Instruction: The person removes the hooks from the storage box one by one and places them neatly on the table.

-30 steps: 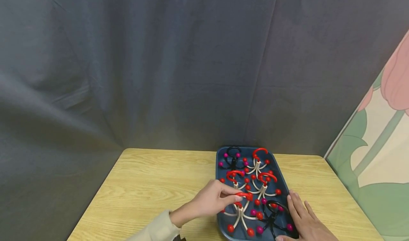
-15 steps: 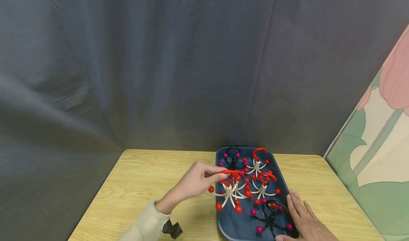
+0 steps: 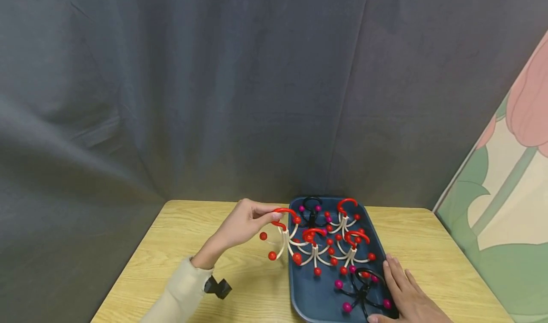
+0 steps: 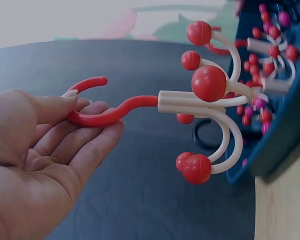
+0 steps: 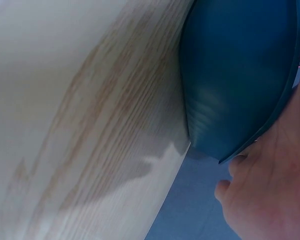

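Observation:
My left hand (image 3: 247,225) pinches the red hook of a white multi-arm hook hanger (image 3: 286,239) between thumb and fingers. The hanger's curved arms end in red balls, and it hangs just off the left edge of a dark blue tray (image 3: 314,304). In the left wrist view the same hanger (image 4: 190,102) points away from the fingers. Other white-and-red hangers (image 3: 315,251) and black hangers with magenta balls (image 3: 363,292) lie in the tray. My right hand (image 3: 408,294) rests along the tray's right rim, its fingers straight, with the thumb by the near corner.
The tray stands on a light wooden table (image 3: 205,256). A grey curtain (image 3: 257,99) hangs behind the table. At the right is a panel with a printed tulip (image 3: 528,104).
My left hand has lifted the hanger from the tray's near left part and carried it away and left, past the tray's edge. The right hand stays at the rim.

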Action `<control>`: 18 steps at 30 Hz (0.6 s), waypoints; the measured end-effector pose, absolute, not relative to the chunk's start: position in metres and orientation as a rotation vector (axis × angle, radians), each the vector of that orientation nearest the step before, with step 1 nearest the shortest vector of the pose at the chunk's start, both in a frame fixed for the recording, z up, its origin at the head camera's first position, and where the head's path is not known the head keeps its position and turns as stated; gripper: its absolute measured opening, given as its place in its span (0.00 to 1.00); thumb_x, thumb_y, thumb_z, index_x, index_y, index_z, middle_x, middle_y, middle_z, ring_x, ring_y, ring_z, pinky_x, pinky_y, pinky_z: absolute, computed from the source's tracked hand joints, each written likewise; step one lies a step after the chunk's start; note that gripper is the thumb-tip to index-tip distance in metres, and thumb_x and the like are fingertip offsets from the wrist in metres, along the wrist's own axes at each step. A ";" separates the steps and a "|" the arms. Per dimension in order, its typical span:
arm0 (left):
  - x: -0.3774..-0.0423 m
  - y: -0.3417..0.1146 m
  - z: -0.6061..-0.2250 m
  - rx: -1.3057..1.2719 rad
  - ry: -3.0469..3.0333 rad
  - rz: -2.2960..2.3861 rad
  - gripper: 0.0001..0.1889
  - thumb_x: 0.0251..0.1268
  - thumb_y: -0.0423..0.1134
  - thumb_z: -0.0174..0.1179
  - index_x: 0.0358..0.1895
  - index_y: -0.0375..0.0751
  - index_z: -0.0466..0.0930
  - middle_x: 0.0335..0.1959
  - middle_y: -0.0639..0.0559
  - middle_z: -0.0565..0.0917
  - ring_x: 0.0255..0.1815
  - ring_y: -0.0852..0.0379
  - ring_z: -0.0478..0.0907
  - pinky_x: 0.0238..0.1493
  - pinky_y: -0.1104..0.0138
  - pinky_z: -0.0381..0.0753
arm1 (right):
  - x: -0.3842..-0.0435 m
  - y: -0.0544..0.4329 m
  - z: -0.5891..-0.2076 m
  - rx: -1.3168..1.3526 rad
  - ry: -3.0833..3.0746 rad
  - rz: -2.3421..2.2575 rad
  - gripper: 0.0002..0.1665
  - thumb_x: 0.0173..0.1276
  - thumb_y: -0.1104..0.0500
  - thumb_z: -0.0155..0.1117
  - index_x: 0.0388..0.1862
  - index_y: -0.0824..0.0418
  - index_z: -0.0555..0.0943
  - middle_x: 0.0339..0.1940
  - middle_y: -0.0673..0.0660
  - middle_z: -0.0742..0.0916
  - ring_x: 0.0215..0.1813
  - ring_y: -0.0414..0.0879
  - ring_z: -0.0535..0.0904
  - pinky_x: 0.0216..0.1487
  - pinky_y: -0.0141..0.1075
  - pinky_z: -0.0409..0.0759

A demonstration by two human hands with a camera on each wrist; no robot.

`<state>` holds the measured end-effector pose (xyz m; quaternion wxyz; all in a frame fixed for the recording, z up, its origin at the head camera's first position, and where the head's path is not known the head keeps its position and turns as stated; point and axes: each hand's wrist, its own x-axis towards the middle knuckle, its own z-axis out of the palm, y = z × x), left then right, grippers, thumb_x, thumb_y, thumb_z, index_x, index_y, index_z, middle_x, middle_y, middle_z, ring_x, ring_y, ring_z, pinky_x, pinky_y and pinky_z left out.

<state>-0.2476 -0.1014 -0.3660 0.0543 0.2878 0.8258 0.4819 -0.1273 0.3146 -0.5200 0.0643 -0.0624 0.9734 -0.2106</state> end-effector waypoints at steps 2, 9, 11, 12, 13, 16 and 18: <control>-0.253 -0.106 -0.368 0.866 2.539 1.452 0.16 0.74 0.46 0.67 0.60 0.47 0.89 0.51 0.46 0.93 0.16 0.62 0.62 0.18 0.69 0.55 | -0.127 0.315 -0.520 -0.185 2.939 -0.642 0.78 0.57 0.25 0.72 0.84 0.75 0.49 0.86 0.74 0.50 0.84 0.74 0.45 0.63 0.18 0.08; -0.278 -0.122 -0.387 0.827 2.608 1.459 0.17 0.73 0.45 0.67 0.60 0.46 0.89 0.52 0.47 0.93 0.30 0.60 0.81 0.21 0.69 0.59 | -0.127 0.316 -0.521 -0.191 2.953 -0.650 0.77 0.58 0.26 0.71 0.84 0.75 0.49 0.87 0.73 0.51 0.84 0.73 0.45 0.63 0.16 0.10; -0.285 -0.124 -0.393 0.802 2.621 1.449 0.17 0.74 0.45 0.67 0.60 0.45 0.89 0.51 0.46 0.93 0.39 0.58 0.86 0.24 0.70 0.64 | -0.127 0.316 -0.521 -0.186 2.945 -0.667 0.77 0.58 0.26 0.72 0.85 0.75 0.49 0.87 0.73 0.50 0.84 0.73 0.45 0.64 0.17 0.09; -0.287 -0.125 -0.395 0.789 2.629 1.440 0.16 0.74 0.44 0.67 0.60 0.45 0.89 0.51 0.46 0.93 0.41 0.58 0.87 0.27 0.71 0.67 | -0.127 0.316 -0.521 -0.180 2.936 -0.675 0.77 0.58 0.26 0.72 0.84 0.75 0.48 0.87 0.73 0.50 0.84 0.73 0.44 0.68 0.24 0.06; -0.290 -0.126 -0.398 0.768 2.630 1.434 0.16 0.74 0.44 0.67 0.60 0.45 0.89 0.52 0.46 0.93 0.43 0.57 0.88 0.28 0.70 0.68 | -0.127 0.316 -0.521 -0.173 2.925 -0.682 0.78 0.57 0.26 0.73 0.84 0.75 0.48 0.87 0.74 0.49 0.84 0.74 0.44 0.72 0.32 0.05; -0.299 -0.129 -0.409 0.730 2.638 1.421 0.16 0.75 0.44 0.66 0.60 0.44 0.89 0.54 0.44 0.92 0.49 0.53 0.89 0.35 0.69 0.74 | -0.128 0.315 -0.519 -0.160 2.908 -0.654 0.78 0.57 0.25 0.72 0.84 0.75 0.48 0.86 0.74 0.50 0.83 0.74 0.45 0.83 0.64 0.22; -0.305 -0.131 -0.416 0.713 2.641 1.417 0.16 0.75 0.44 0.65 0.61 0.45 0.88 0.56 0.44 0.91 0.53 0.50 0.90 0.39 0.68 0.77 | -0.129 0.315 -0.518 -0.158 2.905 -0.618 0.78 0.57 0.24 0.71 0.84 0.75 0.49 0.86 0.74 0.50 0.83 0.74 0.46 0.80 0.75 0.42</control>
